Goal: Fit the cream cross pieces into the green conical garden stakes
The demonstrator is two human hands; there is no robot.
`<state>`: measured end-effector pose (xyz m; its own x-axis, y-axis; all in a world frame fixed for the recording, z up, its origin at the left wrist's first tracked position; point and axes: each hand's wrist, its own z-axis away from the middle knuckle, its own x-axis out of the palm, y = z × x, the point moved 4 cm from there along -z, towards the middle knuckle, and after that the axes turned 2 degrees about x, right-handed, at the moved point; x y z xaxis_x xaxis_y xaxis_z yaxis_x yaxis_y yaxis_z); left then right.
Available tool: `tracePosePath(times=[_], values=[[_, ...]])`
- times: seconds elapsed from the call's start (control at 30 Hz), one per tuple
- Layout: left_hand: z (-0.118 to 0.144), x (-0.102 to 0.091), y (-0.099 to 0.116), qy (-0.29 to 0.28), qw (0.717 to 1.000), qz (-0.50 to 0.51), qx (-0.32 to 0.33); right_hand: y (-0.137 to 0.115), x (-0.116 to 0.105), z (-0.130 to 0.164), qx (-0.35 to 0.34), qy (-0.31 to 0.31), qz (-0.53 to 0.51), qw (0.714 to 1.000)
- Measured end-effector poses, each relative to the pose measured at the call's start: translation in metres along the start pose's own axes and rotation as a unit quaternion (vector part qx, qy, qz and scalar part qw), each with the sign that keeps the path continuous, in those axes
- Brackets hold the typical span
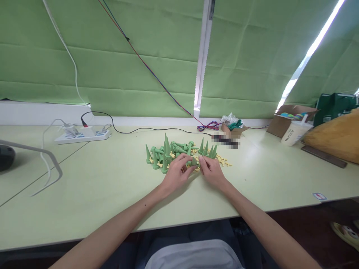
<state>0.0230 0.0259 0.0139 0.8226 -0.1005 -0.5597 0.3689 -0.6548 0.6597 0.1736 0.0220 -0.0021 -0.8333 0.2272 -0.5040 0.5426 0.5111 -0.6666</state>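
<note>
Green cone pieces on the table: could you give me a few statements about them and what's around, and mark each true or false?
1. Both hands meet at one small green piece. True: the left hand and right hand pinch it from either side.
2. The green cones lie in a heap just beyond the hands. True.
3. The small pieces scattered among the cones are red. False: the small pieces are yellow.
4. The power strip sits at the table's right end. False: it lies far left, near the wall.
5. A paper cup stands beside a cardboard box at the right. True.
</note>
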Motion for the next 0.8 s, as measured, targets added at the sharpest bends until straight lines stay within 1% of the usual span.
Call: tracePosePath(times=[0.2,0.33,0.4,0.47,0.6,0.7,0.8], values=[[0.001,0.001,-0.004,0.005,1.000,0.000,-0.010,-0.001,0.001,-0.001,0.007,-0.004,-0.009,1.000],[0.002,-0.001,-0.007,0.028,0.999,0.001,-0.031,0.000,-0.001,-0.001,0.012,0.021,-0.020,0.999],[0.001,-0.001,-0.008,0.031,0.998,0.005,-0.048,0.001,-0.003,0.000,0.016,0.033,-0.027,0.999],[0.001,-0.001,-0.009,0.017,0.997,0.026,-0.072,0.002,-0.004,0.000,0.017,0.043,-0.033,0.998],[0.001,0.004,-0.013,-0.039,0.984,0.111,-0.134,0.002,-0.004,0.001,0.012,0.049,-0.042,0.998],[0.001,0.009,-0.015,-0.080,0.966,0.177,-0.169,0.000,-0.004,0.001,0.003,0.034,-0.050,0.998],[0.001,0.012,-0.015,-0.109,0.953,0.218,-0.180,-0.001,-0.002,0.001,-0.006,0.011,-0.063,0.998]])
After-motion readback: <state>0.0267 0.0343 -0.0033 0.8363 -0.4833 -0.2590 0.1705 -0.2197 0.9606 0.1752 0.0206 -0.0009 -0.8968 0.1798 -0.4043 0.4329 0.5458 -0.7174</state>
